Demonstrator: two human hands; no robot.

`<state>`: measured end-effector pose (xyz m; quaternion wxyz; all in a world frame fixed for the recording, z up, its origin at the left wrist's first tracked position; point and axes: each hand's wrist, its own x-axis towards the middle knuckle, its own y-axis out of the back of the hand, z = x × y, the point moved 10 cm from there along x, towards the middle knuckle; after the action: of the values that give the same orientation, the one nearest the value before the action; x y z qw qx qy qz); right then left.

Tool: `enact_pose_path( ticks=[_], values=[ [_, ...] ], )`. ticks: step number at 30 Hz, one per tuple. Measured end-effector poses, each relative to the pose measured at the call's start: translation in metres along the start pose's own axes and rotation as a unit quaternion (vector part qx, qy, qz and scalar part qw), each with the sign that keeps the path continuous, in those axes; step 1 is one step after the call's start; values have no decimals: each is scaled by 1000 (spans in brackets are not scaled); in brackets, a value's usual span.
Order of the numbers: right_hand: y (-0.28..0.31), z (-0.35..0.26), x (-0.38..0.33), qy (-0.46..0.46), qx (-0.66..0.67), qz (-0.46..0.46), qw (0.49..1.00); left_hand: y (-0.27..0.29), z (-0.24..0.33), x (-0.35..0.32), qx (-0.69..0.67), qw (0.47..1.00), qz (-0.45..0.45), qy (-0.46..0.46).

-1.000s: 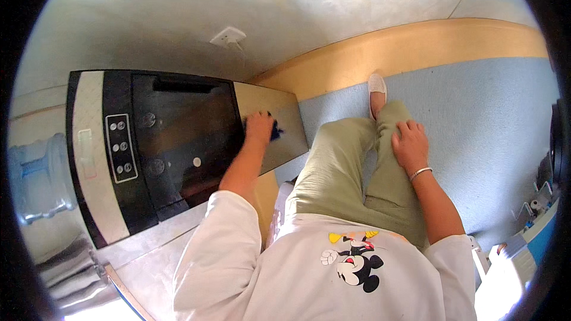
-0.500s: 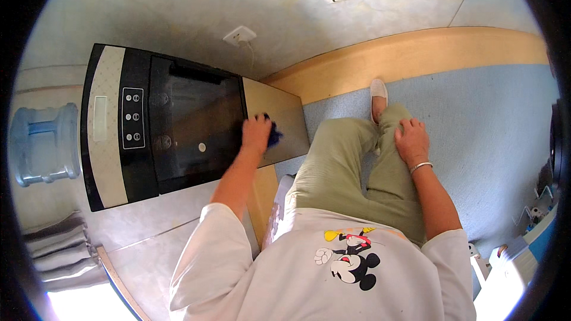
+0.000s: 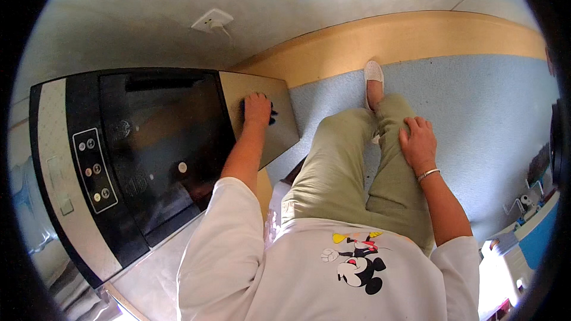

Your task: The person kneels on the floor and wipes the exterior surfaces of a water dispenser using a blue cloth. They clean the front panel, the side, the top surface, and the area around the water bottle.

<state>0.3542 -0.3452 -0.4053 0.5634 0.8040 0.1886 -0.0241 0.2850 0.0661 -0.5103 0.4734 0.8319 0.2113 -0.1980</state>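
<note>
My left hand (image 3: 257, 109) presses a dark blue cloth (image 3: 273, 114) against the beige lower panel (image 3: 282, 98) of a water dispenser (image 3: 169, 125). Its fingers curl over the cloth, and most of the cloth is hidden beneath them. Above that panel the dispenser has a glossy black door and a control strip (image 3: 95, 169) with several round buttons. My right hand (image 3: 420, 144) lies on my knee in green trousers (image 3: 389, 160), fingers loosely spread and holding nothing.
A clear blue water bottle (image 3: 30, 202) sits on the dispenser's top at the left. A plug stands in a wall socket (image 3: 213, 21) behind it. Wooden skirting (image 3: 357, 38) borders the blue floor (image 3: 476, 113). White and blue furniture (image 3: 526, 244) stands at lower right.
My left hand has shifted with the cloth from beside the black door's edge further onto the beige panel. The view has tilted, bringing the dispenser nearer. My right hand stays on the knee.
</note>
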Motion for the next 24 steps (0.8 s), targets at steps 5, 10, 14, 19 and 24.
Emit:
enact_pose_path(
  ticks=[5, 10, 14, 19, 24],
  values=[
    [-1, -3, 7, 26, 1, 14, 1000, -95, 105, -60, -76, 986, -125, -85],
    [-5, -9, 8, 30, 15, 9, 999, -128, 136, -81, -118, 964, -199, -128],
    [-9, -10, 8, 32, 2, -12, 999, -99, 93, -38, -148, 985, -40, -84],
    [-10, -14, 5, 35, -6, -9, 999, -3, 7, 17, -70, 995, 65, 12],
    [-11, -24, 7, 44, -8, -2, 999, -33, 26, 18, -73, 997, 16, -18]
  ],
)
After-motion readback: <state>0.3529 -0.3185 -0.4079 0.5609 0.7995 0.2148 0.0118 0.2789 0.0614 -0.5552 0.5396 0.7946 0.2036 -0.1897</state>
